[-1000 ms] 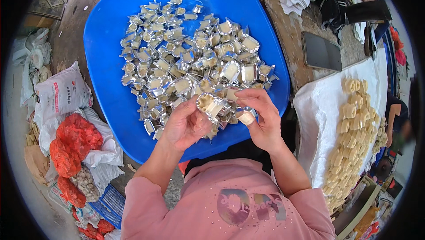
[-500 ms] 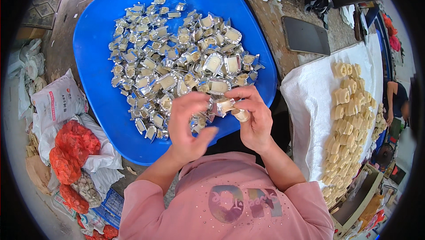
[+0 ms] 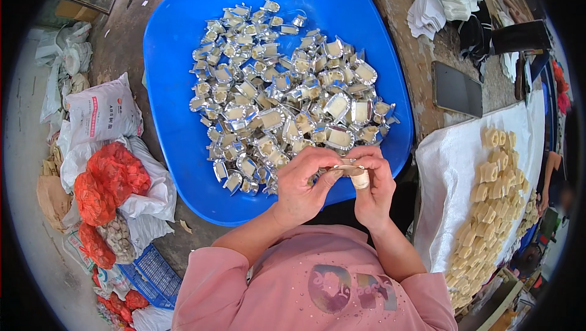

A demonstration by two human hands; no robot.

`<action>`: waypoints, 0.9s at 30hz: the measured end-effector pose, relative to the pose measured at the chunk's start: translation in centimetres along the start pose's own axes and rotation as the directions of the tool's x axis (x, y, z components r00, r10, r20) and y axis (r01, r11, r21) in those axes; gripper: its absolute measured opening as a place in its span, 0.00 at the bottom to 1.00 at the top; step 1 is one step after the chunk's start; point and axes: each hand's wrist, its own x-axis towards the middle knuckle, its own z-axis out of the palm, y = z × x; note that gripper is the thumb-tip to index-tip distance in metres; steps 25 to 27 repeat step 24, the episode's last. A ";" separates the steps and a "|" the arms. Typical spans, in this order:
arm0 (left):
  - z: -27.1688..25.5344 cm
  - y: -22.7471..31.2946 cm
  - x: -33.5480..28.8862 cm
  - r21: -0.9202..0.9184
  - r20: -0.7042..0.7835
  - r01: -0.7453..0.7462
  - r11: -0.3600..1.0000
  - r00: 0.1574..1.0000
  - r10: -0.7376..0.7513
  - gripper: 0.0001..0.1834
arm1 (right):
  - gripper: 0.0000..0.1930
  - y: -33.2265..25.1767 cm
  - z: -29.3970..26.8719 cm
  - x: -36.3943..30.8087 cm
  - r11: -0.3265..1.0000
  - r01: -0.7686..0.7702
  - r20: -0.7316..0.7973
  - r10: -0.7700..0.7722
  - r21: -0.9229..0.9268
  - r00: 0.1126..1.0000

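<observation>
My left hand [image 3: 305,183] and my right hand [image 3: 375,189] meet over the near edge of a blue plastic tub [image 3: 177,154]. Between their fingertips is a small cream plastic piece [image 3: 349,167], seen nearly edge-on and partly hidden by the fingers. Both hands pinch it, fingers closed. A cream wrap [image 3: 360,179] appears to go round my right thumb. Many cream pieces with shiny silver rims [image 3: 271,118] lie heaped in the tub, just beyond my hands.
On the right, a white cloth [image 3: 442,166] bears a pile of cream pieces without silver [image 3: 482,221]. A black phone [image 3: 456,89] lies on the worn wooden table. White sacks [image 3: 101,111], red bags [image 3: 116,172] and a blue crate [image 3: 152,279] stand at left. Another person's arm [image 3: 549,172] shows far right.
The view has shifted, so the tub and cloth sit further right. My left hand's thumb has come in against the piece, and both hands now hold it close together.
</observation>
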 end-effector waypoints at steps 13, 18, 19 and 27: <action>-5.2 -1.9 2.6 0.337 -0.097 -0.006 0.941 0.994 0.041 0.09 | 0.26 1.6 1.3 2.7 0.973 0.075 0.193 -0.032 -0.219 0.981; -14.8 -6.4 3.9 0.770 -0.245 0.134 0.623 0.965 0.096 0.12 | 0.28 3.2 -1.1 2.5 0.959 -0.118 0.012 0.125 -0.256 0.992; -16.2 -7.0 4.1 0.879 -0.215 0.153 0.451 0.972 0.090 0.13 | 0.28 3.3 -1.5 2.3 0.971 -0.161 -0.020 0.160 -0.179 0.987; -16.0 -8.4 8.1 0.900 -0.115 0.111 0.422 0.993 -0.017 0.21 | 0.28 4.9 -3.5 0.6 0.961 -0.236 0.024 0.242 -0.145 0.970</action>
